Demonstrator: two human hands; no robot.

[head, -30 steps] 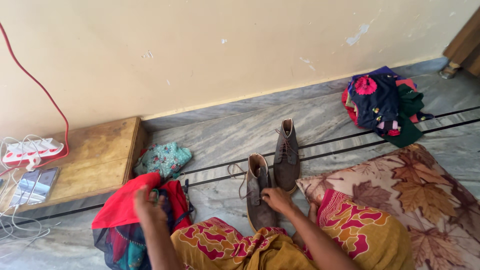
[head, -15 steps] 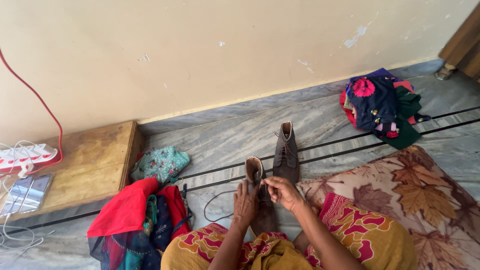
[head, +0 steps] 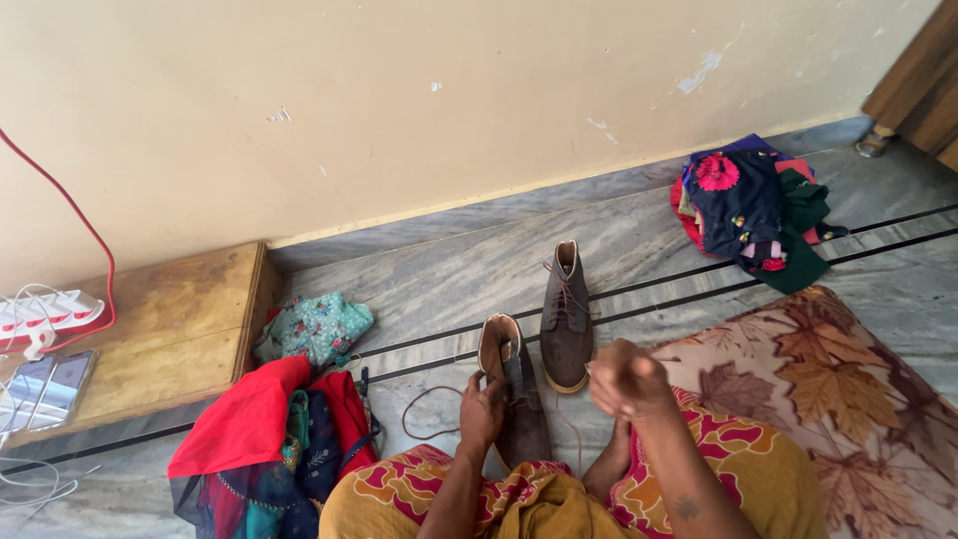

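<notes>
boot: brown suede ankle boot (head: 517,399) on the marble floor (head: 429,269), right in front of the knees, its twin (head: 566,317) just beside it
left hand: left hand (head: 483,411) has its grip clamped on the boot's side near the tongue
right hand: right hand (head: 627,379) is lifted, grip curled shut, seemingly pulling the lace (head: 424,414), hard to see
handling: looks stiff in the sole, soft up top, not heavy; hold the collar or heel
</notes>
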